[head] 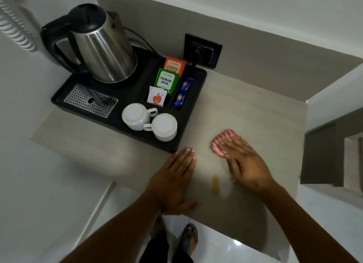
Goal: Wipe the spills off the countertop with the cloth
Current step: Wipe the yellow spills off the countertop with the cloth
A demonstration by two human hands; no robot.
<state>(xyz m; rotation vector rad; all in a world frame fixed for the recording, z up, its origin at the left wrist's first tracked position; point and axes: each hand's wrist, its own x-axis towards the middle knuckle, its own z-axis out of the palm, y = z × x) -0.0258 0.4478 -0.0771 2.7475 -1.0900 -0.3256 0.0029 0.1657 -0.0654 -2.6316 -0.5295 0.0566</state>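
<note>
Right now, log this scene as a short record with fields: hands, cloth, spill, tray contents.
left hand: flat on the countertop, fingers together, holding nothing
right hand: pressing down on the cloth, blurred
cloth: red and white striped cloth, partly under the fingers
spill: yellowish streak between the hands, near the front edge, not yet wiped
tray: black tray beside the left fingertips
tray contents: steel kettle, two white cups upside down, tea packets, blue sachets

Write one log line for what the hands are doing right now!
right hand flat on cloth | left hand flat on countertop | yellow spill unwiped
</note>
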